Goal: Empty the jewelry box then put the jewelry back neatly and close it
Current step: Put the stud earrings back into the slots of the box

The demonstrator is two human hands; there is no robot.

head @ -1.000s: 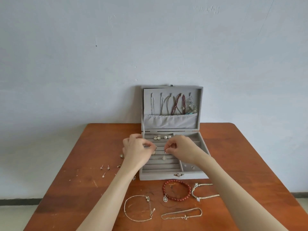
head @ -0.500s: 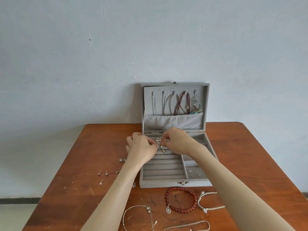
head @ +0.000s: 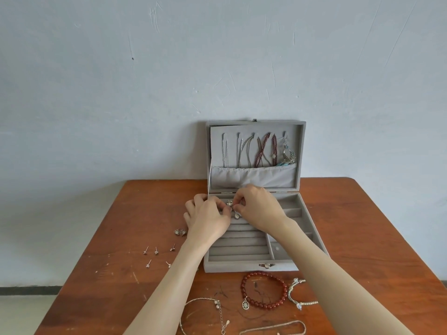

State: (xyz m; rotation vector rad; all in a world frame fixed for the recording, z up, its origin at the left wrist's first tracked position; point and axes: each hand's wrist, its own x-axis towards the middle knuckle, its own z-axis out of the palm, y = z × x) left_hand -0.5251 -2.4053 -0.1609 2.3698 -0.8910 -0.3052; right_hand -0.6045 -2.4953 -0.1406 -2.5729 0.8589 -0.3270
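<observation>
Both hands have shifted toward the back rows of the box [head: 251,265] since a moment ago, and they now meet over its far left corner. Her left hand [head: 208,220] and right hand [head: 260,209] have their fingertips drawn together, both pinching at a small drop earring [head: 235,213] that hangs between them just above the ring rolls; exactly which fingers grip it I cannot tell. Another small silver piece [head: 229,202] sits in the back row right beside her fingers. Standing upright against the wall is the lid [head: 255,153], with chains and a dark beaded strand hanging over its pocket. On the table [head: 362,226], left of the box, lie a pair of earrings [head: 180,232] close to her left wrist and several studs [head: 156,250] farther out, with bare wood between them and the left edge. In front of the box, near the front edge, are a red bracelet [head: 263,292], a white cord bracelet [head: 298,296] just to its right, a thin chain bracelet [head: 205,313] to the left, and another chain [head: 273,328] cut off by the bottom of the view. Her forearms cross over this front strip. Right of the box the wood runs bare to the table's right edge.
</observation>
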